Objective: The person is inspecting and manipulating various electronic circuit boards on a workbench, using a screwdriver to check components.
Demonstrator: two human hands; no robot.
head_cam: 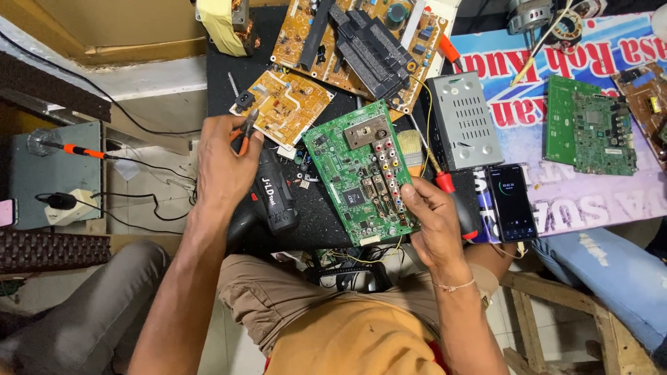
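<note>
My right hand (432, 223) grips the right edge of a green circuit board (359, 173) that lies on the black mat (313, 208), thumb and fingers pinching near its row of round sockets. My left hand (224, 165) is closed around small pliers (244, 130) with orange-and-black handles, their tips pointing toward a small tan circuit board (283, 105). A black cordless drill (275, 198) lies just below my left hand.
A large tan board with black heatsinks (351, 42), a grey metal box (463, 121), a paintbrush (411, 151), a red-handled screwdriver (455, 198) and a phone (511, 203) surround the work. Further green and brown boards (590, 125) lie right. A soldering iron (80, 150) sits left.
</note>
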